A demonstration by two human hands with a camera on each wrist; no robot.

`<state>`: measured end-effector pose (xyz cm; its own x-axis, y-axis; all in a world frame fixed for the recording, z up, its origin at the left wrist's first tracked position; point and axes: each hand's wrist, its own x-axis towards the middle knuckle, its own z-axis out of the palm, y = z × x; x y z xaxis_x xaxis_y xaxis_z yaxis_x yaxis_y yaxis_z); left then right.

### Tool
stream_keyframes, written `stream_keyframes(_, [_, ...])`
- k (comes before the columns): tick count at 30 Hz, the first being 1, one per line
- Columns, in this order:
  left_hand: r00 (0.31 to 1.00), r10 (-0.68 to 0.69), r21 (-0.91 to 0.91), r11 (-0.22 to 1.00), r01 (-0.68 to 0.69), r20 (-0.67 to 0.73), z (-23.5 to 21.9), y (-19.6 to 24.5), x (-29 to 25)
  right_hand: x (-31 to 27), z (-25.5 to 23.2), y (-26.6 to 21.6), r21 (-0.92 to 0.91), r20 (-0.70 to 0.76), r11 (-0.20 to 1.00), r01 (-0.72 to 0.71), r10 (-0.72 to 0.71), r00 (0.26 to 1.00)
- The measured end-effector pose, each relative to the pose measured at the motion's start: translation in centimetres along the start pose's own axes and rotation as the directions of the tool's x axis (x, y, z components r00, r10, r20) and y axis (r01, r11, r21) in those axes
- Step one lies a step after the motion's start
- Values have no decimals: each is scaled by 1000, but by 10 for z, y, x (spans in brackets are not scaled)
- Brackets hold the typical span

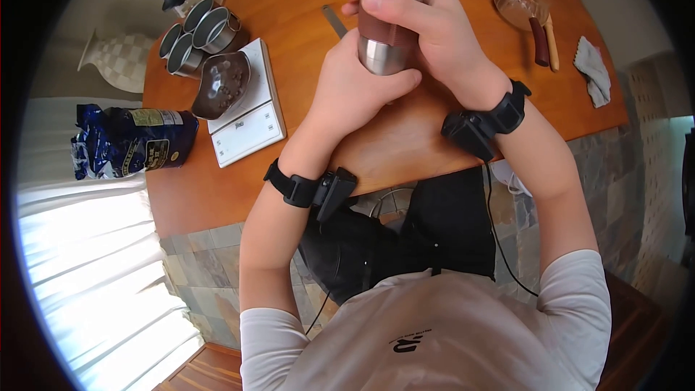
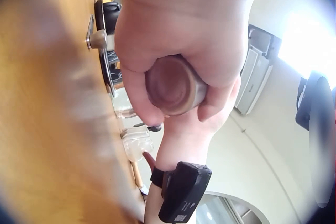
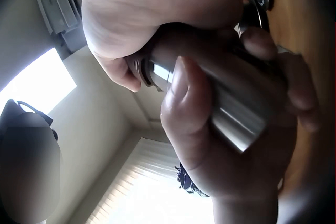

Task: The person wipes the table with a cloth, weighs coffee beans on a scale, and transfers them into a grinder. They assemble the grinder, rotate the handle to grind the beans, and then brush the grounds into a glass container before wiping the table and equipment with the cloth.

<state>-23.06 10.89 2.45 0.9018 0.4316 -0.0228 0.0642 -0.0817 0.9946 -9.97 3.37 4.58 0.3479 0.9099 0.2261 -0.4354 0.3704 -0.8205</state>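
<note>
A hand coffee grinder (image 1: 382, 56), steel with a brownish middle band, is held upright over the front of the table. My left hand (image 1: 346, 83) grips its lower steel part, thumb across the near side. Higher up, my right hand (image 1: 443, 25) wraps round the top part, its thumb lying just under the steel rim. A bare metal spindle stands up from the lid. In the left wrist view the round base of the grinder (image 2: 173, 85) shows between the fingers. A crank handle (image 1: 334, 22) lies on the table behind my left hand, apart from the grinder.
Left on the wooden table (image 1: 304, 152) are a white scale (image 1: 250, 130) bearing a dark dish (image 1: 217, 98) with some beans, several metal cups (image 1: 216, 29) and a blue bag (image 1: 137, 141). To the right are a glass pot (image 1: 521, 1) and a grey cloth (image 1: 594, 72).
</note>
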Motion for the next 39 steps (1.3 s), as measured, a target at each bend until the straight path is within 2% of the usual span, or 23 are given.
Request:
stream_keyframes(2, [908,289,549,832,-82,-303,0,-5,-2,-1,7,7,-139,-157,982,128,-149,976])
stream_keyframes(4, [901,268,614,789,-2,-340,-6,-3,-2,-3,8,12,-125,-126,977,170,-185,975])
stream_keyframes(6, [891,251,668,741,75,-378,-10,-4,-2,0,1,22,-301,-112,943,145,-186,976])
stream_keyframes(8, [821,443,776,631,0,-361,-10,-9,-1,-1,2,28,-285,-128,951,123,-165,978])
stream_keyframes(12, [786,541,845,533,-46,-299,-5,-22,5,-3,8,38,-296,-211,945,143,-210,955])
stream_keyframes(14, [889,336,701,713,-24,-311,0,-19,4,-2,5,39,-331,-224,937,107,-189,956])
stream_keyframes(18, [887,377,569,804,-171,-267,2,-20,8,-3,4,24,-458,-159,885,78,-168,973])
stream_keyframes(20, [904,353,472,857,-209,-242,1,-18,5,-7,12,10,-583,60,767,266,-286,956])
stream_keyframes(21, [919,339,372,894,-248,-203,1,-16,5,-3,22,2,-500,-113,863,70,-145,983])
stream_keyframes(22, [917,344,372,893,-252,-203,-1,-14,3,-1,16,2,-503,-110,861,73,-148,983])
stream_keyframes(24, [967,253,185,952,-244,-28,-4,-12,-3,3,1,5,-275,200,942,195,-142,969])
stream_keyframes(25, [961,277,-12,961,-277,18,-3,-15,-1,3,3,2,-275,199,942,193,-140,970])
stream_keyframes(27, [953,302,-112,948,-298,18,2,-19,-2,2,8,-8,-24,391,995,101,-83,917])
stream_keyframes(29, [945,325,-218,925,-313,22,1,-16,-3,4,2,-8,-16,369,997,69,-58,928])
stream_keyframes(30, [981,157,-147,979,-140,112,-8,-10,-1,7,-2,-8,-6,356,999,43,-38,934])
stream_keyframes(31, [983,-13,-56,998,23,184,-13,-3,2,10,-8,-1,-41,326,991,128,-108,939])
stream_keyframes(32, [982,0,-53,999,10,190,-12,-3,4,9,-5,3,-49,328,989,140,-117,937])
stream_keyframes(33, [984,179,130,976,-175,-14,-10,-7,5,7,-1,6,-66,196,980,186,-170,966])
stream_keyframes(34, [906,381,336,891,-307,-182,-8,-4,4,6,2,7,-87,63,970,229,-224,973])
stream_keyframes(35, [856,466,532,794,-294,-223,-6,-1,-1,5,3,5,-172,-68,968,181,-195,978])
stream_keyframes(36, [852,474,530,792,-302,-222,-2,4,-5,4,6,3,-178,-65,966,187,-201,977])
stream_keyframes(38, [792,559,827,546,-130,-244,9,12,-10,1,23,1,-88,-273,983,162,-180,945])
stream_keyframes(39, [767,573,818,564,-116,-287,15,16,-9,-2,32,-1,-95,-298,977,193,-213,931])
